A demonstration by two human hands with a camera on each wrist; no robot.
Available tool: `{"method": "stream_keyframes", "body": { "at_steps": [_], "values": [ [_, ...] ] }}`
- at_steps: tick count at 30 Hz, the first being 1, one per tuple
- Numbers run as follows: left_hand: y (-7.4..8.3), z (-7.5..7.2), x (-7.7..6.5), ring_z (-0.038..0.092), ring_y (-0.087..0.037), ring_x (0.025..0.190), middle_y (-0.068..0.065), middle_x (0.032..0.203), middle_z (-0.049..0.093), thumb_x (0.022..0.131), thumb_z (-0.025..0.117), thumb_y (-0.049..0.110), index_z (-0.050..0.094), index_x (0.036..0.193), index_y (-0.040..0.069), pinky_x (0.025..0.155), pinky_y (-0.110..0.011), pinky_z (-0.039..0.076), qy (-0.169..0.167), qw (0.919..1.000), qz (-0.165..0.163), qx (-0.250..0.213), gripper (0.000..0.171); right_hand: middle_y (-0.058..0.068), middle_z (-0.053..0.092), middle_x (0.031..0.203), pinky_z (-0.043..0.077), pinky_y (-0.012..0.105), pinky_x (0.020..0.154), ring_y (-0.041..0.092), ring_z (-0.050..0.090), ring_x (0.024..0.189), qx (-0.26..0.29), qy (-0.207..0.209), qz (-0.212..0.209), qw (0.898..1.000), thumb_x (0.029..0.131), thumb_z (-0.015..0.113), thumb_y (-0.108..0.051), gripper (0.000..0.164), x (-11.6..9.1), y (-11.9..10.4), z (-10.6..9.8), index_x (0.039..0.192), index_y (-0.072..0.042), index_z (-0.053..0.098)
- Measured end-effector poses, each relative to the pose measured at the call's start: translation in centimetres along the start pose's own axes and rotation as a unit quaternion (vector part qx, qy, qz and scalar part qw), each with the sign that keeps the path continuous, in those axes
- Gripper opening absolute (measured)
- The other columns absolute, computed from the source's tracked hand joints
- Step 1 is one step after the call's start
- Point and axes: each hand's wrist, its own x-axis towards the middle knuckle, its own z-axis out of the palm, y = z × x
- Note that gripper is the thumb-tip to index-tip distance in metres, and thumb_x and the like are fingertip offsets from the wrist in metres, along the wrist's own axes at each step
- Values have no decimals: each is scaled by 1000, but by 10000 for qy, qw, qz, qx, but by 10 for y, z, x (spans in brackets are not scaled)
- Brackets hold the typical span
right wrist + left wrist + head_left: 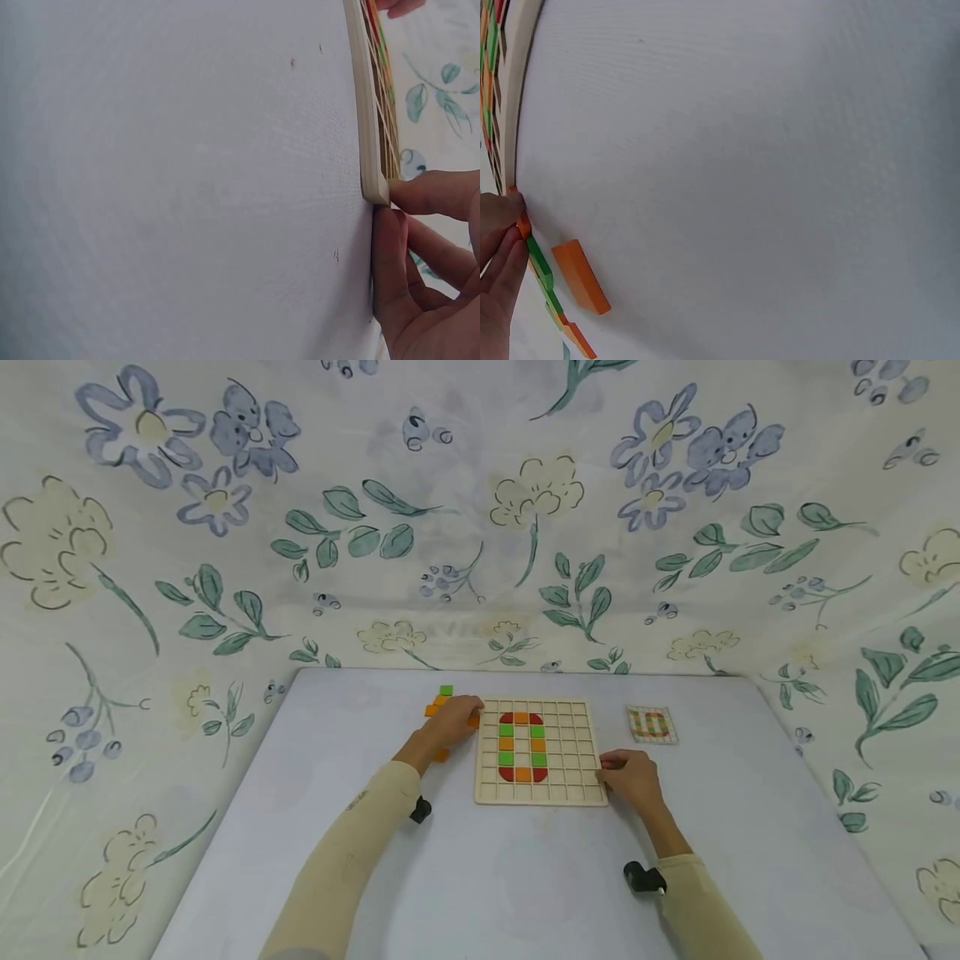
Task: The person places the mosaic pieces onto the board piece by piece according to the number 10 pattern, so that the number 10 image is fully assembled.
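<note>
A square wooden grid board (pixel 573 752) lies on the table, with red, green and orange tiles (pixel 507 743) set in its left half as an upright ring. My left hand (pixel 454 720) is at the board's upper left edge. Its fingertips pinch an orange tile (pixel 523 222) beside the board's rim, seen in the left wrist view. My right hand (pixel 632 777) holds the board's right edge, thumb over the rim and fingers against the side, as the right wrist view shows. Loose orange and green tiles (pixel 446 690) lie around the left hand, partly hidden by it.
A small pattern card (pixel 652 725) with a similar coloured design lies right of the board. One orange tile (pixel 582 277) lies apart from the row of loose ones. The white table (pixel 510 877) meets a flowered cloth (pixel 480 527) at its back and sides.
</note>
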Motion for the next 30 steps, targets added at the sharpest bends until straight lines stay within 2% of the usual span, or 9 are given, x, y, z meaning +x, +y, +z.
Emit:
{"method": "stream_keyframes", "body": {
  "at_steps": [8,13,17,23,27,30],
  "values": [
    [0,0,-1,56,-26,102,-12,112,63,90,68,2,59,124,-1,98,-36,46,75,9999,18,143,35,6,71,84,51,27,60,19,65,75,22,5,22,10000,77,76,-8,24,1,-1,-1,100,1,73],
    [2,-1,-1,55,-27,104,-13,115,63,92,65,4,58,126,-1,100,-37,44,13,9998,-84,166,35,6,71,84,51,27,60,18,65,75,-6,16,-33,10000,77,76,-8,24,2,-1,-1,100,1,73],
    [0,1,-2,55,-27,105,-14,116,63,90,66,2,57,127,-3,100,-39,44,87,9998,-169,-52,38,7,71,84,51,27,61,19,65,76,-24,29,-8,10000,77,76,-8,24,1,-1,-1,99,0,73],
    [-4,9,-3,56,-25,101,-12,115,63,87,71,6,57,127,-2,98,-37,46,451,9973,-385,-429,43,8,71,85,51,26,60,19,65,75,-12,-20,27,10000,77,76,-9,25,0,1,0,100,1,73],
    [5,8,0,55,-25,100,-12,113,64,85,72,5,57,127,-4,96,-37,47,725,9948,-338,-638,46,7,71,84,50,26,59,19,64,74,12,-11,22,10000,76,76,-8,25,0,1,0,99,1,73],
    [19,5,7,56,-25,100,-11,111,65,85,72,5,57,128,-3,95,-37,47,770,9942,-184,-730,47,7,71,84,51,26,60,20,65,75,67,-4,16,10000,76,76,-8,24,1,0,0,99,1,73]
  ]
}}
